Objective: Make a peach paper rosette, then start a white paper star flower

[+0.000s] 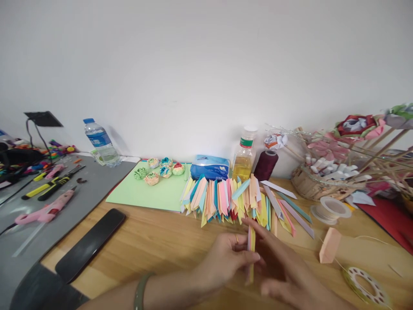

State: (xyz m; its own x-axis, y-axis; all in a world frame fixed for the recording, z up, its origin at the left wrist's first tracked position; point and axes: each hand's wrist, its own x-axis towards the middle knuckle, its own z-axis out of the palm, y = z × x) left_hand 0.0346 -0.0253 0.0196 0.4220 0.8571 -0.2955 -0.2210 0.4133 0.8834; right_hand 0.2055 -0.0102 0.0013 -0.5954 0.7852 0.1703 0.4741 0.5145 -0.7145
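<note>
My left hand [222,258] pinches a small stack of folded paper strips [251,254], yellow, pink and lilac, held upright between thumb and fingers. Beside it, my right hand [287,271] is open, its fingers stretched along the far side of the stack and its thumb apart. One right fingertip is at the top of the stack; whether it touches I cannot tell. Just beyond lies a row of many folded paper pieces [222,198] in several colours. A peach folded paper piece [329,245] with thread by it stands to the right of my hands.
Small paper flowers [151,178] sit on green paper [129,193]. Behind the row are a tissue pack [209,167], a glue bottle [243,155] and dark thread [265,164]. A phone [92,243] and pink glue gun [48,209] lie left; a basket [322,185] and spool [331,210] stand right.
</note>
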